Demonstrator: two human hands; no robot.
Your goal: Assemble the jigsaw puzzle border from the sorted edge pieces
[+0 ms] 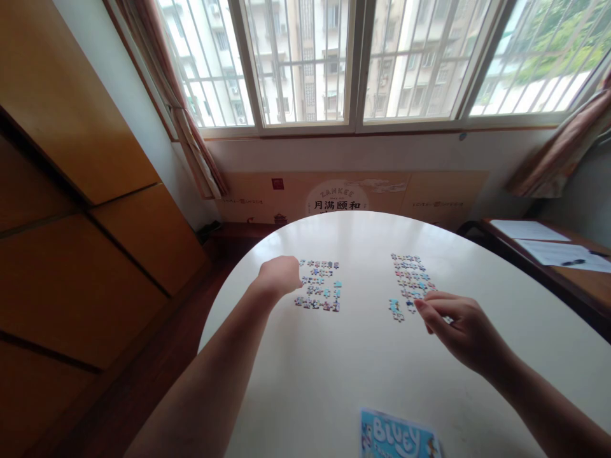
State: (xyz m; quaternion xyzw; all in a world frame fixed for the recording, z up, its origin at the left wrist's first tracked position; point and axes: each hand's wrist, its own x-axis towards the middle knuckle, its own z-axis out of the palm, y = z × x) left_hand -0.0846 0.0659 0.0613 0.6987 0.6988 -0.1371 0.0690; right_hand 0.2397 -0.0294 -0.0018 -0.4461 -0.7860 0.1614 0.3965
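Small jigsaw pieces (317, 305) lie in loose rows on the left of a round white table (334, 369). My left hand (280, 275) is closed at the left edge of these rows; its back hides the fingertips and whatever they may hold. A second block of jigsaw pieces (409, 270), in tighter rows, lies to the right. At its near edge my right hand (453, 321) pinches thumb and forefinger at a dark jigsaw piece (410, 306). A few bluish joined-looking pieces (396, 309) sit just left of that.
A blue "Bluey" box or booklet (398, 436) lies at the near table edge. Right of the table, papers (563, 254) and a dark pen-like item rest on a brown desk (592, 280). Wooden cabinets (57, 254) stand left; a barred window (305, 63) is ahead.
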